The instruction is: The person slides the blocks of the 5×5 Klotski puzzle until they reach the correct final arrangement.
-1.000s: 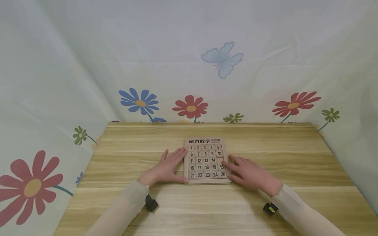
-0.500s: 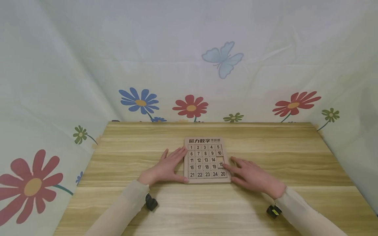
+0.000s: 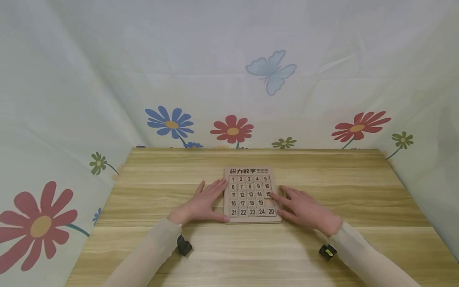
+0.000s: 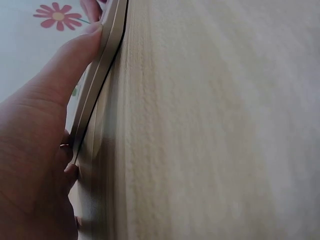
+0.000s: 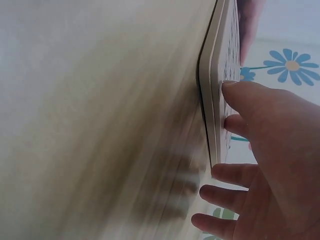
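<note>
A wooden sliding number puzzle (image 3: 251, 220) lies flat on the table, its numbered tiles set in rows under a printed heading. My left hand (image 3: 202, 203) rests along its left side, fingers extended, with the thumb (image 4: 82, 47) on the near left corner. Over the right edge reaches my right hand (image 3: 305, 207), its index fingertip touching the 15 tile (image 3: 267, 194) beside 14. A bare slot (image 3: 269, 203) shows below 15, between 19 and 20. In the right wrist view the thumb (image 5: 250, 95) touches the board's edge (image 5: 213, 75), and the other fingers are spread.
The wood-grain table (image 3: 229, 255) extends around the board on all sides. Behind and beside it hangs a white cloth (image 3: 201, 48) printed with flowers and a butterfly. Black wrist cameras (image 3: 184, 246) sit beneath both sleeves.
The 15 tile has slid up one place, from beside 19 to beside 14, under my right index finger. The bare slot is now below it. My left hand has stayed put.
</note>
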`<state>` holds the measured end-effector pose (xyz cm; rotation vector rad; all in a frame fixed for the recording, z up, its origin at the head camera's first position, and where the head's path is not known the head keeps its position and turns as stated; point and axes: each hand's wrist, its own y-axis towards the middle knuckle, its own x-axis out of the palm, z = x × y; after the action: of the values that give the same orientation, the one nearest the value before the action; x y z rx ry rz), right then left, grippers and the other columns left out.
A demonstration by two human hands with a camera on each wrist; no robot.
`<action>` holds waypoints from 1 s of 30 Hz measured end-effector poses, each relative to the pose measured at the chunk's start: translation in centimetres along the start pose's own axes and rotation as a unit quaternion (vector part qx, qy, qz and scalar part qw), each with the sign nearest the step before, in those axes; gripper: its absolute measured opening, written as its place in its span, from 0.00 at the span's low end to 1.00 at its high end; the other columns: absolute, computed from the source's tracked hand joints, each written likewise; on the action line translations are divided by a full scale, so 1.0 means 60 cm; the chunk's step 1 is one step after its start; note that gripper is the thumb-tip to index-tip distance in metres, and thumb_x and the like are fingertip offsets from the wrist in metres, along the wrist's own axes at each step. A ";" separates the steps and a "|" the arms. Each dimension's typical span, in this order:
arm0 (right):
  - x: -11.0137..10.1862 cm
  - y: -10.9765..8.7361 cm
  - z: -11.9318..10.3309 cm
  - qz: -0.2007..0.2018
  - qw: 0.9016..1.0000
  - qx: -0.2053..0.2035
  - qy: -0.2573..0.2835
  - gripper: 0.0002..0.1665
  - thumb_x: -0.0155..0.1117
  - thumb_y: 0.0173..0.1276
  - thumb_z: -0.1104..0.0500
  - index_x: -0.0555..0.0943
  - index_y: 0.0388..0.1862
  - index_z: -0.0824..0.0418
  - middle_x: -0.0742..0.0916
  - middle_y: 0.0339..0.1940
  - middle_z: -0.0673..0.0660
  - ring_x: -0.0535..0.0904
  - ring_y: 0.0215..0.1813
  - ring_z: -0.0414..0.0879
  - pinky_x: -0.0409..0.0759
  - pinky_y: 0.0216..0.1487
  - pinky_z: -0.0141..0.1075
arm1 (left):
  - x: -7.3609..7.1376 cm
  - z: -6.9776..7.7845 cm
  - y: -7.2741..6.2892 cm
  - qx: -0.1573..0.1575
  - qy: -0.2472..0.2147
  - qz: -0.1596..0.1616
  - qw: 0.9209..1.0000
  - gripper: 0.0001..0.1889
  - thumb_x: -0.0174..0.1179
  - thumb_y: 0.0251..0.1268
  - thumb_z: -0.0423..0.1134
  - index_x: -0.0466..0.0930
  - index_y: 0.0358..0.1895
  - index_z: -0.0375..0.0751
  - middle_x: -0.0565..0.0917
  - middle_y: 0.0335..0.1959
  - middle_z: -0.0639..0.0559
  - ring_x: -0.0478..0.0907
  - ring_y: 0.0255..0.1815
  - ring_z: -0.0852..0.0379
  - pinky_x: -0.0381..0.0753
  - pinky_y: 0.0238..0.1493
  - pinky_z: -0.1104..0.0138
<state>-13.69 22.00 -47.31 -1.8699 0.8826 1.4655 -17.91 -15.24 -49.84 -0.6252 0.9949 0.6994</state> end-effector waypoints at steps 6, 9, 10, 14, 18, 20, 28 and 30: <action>0.006 -0.021 -0.010 -0.007 1.000 -0.020 -0.014 0.35 0.59 0.80 0.42 0.69 0.81 0.48 0.71 0.78 0.70 0.70 0.75 0.67 0.68 0.74 0.65 | -0.003 0.003 0.001 0.001 -0.003 -0.002 1.000 0.67 0.67 0.53 0.77 0.41 0.86 0.43 0.43 0.87 0.48 0.42 0.87 0.46 0.29 0.81 0.38; 0.009 -0.037 -0.017 -0.012 0.999 -0.032 -0.013 0.34 0.59 0.80 0.42 0.69 0.81 0.47 0.71 0.78 0.69 0.69 0.76 0.66 0.68 0.74 0.64 | -0.003 0.003 0.002 0.000 -0.003 -0.001 1.000 0.67 0.67 0.52 0.77 0.42 0.86 0.43 0.43 0.87 0.47 0.43 0.87 0.46 0.29 0.81 0.37; 0.009 -0.043 -0.020 -0.016 0.999 -0.033 -0.014 0.34 0.58 0.80 0.41 0.69 0.81 0.46 0.70 0.79 0.68 0.69 0.76 0.65 0.68 0.74 0.64 | -0.003 0.003 0.002 -0.001 -0.002 -0.002 1.000 0.67 0.67 0.52 0.77 0.42 0.86 0.43 0.43 0.87 0.48 0.42 0.87 0.46 0.29 0.81 0.38; 0.007 -0.059 -0.030 -0.022 0.999 -0.039 -0.008 0.33 0.57 0.80 0.41 0.69 0.81 0.44 0.69 0.80 0.67 0.68 0.77 0.66 0.67 0.74 0.65 | -0.001 0.002 0.002 -0.003 0.000 -0.001 1.000 0.67 0.67 0.52 0.77 0.42 0.86 0.44 0.43 0.87 0.48 0.42 0.87 0.46 0.29 0.81 0.38; 0.005 -0.061 -0.033 -0.020 0.999 -0.040 0.004 0.33 0.58 0.80 0.42 0.69 0.81 0.45 0.69 0.80 0.67 0.68 0.77 0.66 0.67 0.74 0.67 | -0.001 0.001 0.000 0.000 -0.002 0.003 1.000 0.67 0.67 0.52 0.77 0.43 0.86 0.43 0.44 0.87 0.47 0.43 0.87 0.46 0.29 0.81 0.37; 0.005 -0.057 -0.032 -0.014 0.999 -0.039 0.007 0.34 0.58 0.80 0.42 0.69 0.81 0.45 0.69 0.80 0.68 0.68 0.76 0.67 0.67 0.73 0.67 | -0.002 0.001 -0.001 0.001 -0.005 0.005 1.000 0.67 0.67 0.52 0.76 0.43 0.86 0.43 0.44 0.87 0.47 0.43 0.87 0.46 0.30 0.81 0.37; 0.006 -0.038 -0.020 0.008 0.999 -0.036 0.014 0.34 0.61 0.79 0.44 0.71 0.80 0.48 0.71 0.78 0.71 0.71 0.74 0.69 0.70 0.70 0.69 | -0.001 0.001 -0.001 0.000 -0.006 0.003 1.000 0.68 0.67 0.52 0.77 0.41 0.86 0.44 0.42 0.87 0.49 0.42 0.87 0.47 0.29 0.81 0.38; 0.006 -0.035 -0.017 0.015 0.999 -0.038 0.013 0.34 0.62 0.79 0.44 0.71 0.80 0.48 0.71 0.77 0.71 0.71 0.73 0.69 0.71 0.68 0.69 | 0.000 0.001 -0.002 -0.001 -0.006 0.002 1.000 0.68 0.67 0.52 0.77 0.41 0.86 0.45 0.42 0.87 0.49 0.41 0.87 0.48 0.28 0.82 0.39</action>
<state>-11.37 22.39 -47.31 -1.9418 0.8820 1.5158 -17.81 -15.27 -49.80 -0.6201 0.9846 0.7074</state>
